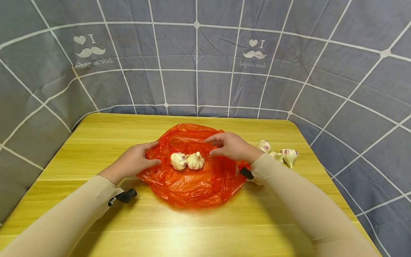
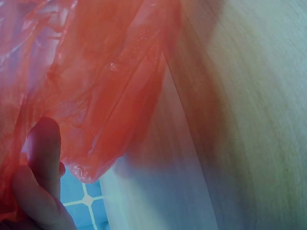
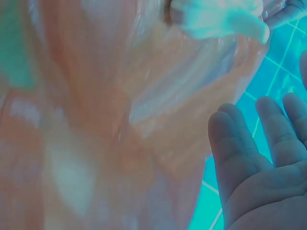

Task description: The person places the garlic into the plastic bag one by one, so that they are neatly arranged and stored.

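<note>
A thin red plastic bag (image 1: 187,185) lies spread and crumpled on the table. Two garlic bulbs, a purple-streaked one (image 1: 178,161) and a paler one (image 1: 195,161), rest side by side in its middle. My left hand (image 1: 136,159) holds the bag's left side, with the thumb and index finger apart over the edge. Curled fingers (image 2: 44,153) show against the red film in the left wrist view. Over the bag's right part hovers my right hand (image 1: 232,145), palm inward, fingers loosely extended and nothing in them. A garlic bulb (image 3: 216,17) appears beyond it in the right wrist view.
More garlic bulbs (image 1: 289,156) lie on the table right of the bag, partly behind my right forearm. Black wrist straps (image 1: 126,196) hang under both sleeves. A grey tile-patterned cloth (image 1: 213,89) surrounds the wooden table (image 1: 179,232) at the back and sides.
</note>
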A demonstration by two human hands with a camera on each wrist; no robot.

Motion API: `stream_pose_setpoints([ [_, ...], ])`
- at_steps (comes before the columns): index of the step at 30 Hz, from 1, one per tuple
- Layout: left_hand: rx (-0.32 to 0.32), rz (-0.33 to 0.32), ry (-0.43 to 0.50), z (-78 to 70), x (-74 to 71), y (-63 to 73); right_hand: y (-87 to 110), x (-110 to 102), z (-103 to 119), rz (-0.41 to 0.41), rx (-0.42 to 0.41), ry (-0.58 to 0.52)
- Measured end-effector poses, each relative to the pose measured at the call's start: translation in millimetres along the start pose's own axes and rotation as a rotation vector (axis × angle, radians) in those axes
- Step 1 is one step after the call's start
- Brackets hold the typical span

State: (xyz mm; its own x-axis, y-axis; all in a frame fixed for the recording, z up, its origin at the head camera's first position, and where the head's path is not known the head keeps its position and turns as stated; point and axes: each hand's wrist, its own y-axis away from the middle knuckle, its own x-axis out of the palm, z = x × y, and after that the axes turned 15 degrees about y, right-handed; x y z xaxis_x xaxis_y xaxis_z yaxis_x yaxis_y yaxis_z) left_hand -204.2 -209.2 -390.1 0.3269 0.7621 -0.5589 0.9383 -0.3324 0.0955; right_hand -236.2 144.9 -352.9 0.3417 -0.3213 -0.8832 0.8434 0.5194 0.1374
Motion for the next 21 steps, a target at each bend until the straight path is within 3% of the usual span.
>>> stream_pose_setpoints([
  [12, 0.004, -0.004, 0.006, 0.0, -1.1, 1.1, 23.9, -27, -32, -0.122, 0.054, -0.014],
  [21, 0.001, -0.006, -0.003, 1.2, -1.0, 0.1, 48.1, -46, -70, -0.152, 0.144, 0.039],
])
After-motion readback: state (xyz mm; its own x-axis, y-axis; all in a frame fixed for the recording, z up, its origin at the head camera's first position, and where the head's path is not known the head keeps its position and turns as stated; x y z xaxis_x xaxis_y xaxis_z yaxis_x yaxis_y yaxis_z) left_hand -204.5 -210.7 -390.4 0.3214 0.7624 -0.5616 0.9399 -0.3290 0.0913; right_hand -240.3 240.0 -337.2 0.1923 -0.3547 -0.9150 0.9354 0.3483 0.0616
